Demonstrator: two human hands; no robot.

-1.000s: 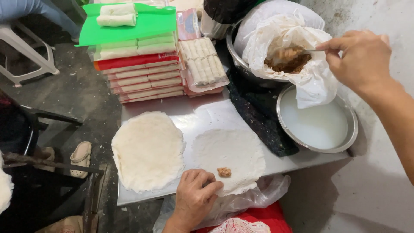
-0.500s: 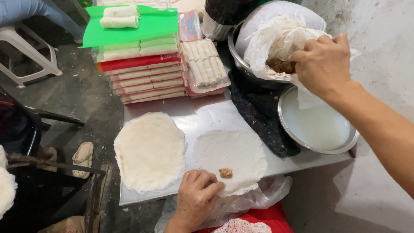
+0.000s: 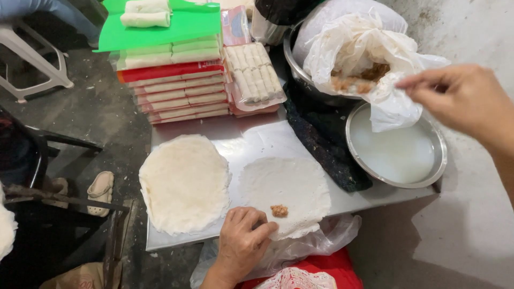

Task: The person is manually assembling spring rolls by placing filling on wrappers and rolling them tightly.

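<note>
My left hand (image 3: 242, 240) rests on the near edge of a thin round white wrapper (image 3: 286, 192) that lies flat on the metal table (image 3: 225, 134). A small lump of brown filling (image 3: 279, 211) sits on the wrapper beside my fingers. My right hand (image 3: 461, 97) hovers at the right, fingers pinched on a small utensil with a load of brown filling (image 3: 350, 83) at its tip. It hangs over the white plastic bag (image 3: 364, 48) of filling in a metal bowl (image 3: 300, 75).
A stack of round wrappers (image 3: 184, 182) lies left of the single one. A metal bowl of whitish liquid (image 3: 396, 147) stands at the right. Trays of finished rolls (image 3: 176, 88) are stacked at the back under a green board (image 3: 166, 27). A dark cloth (image 3: 326, 144) lies between.
My right hand has drawn back out of the bag to the right, lifting a load of filling with it. My left hand has stayed on the wrapper.
</note>
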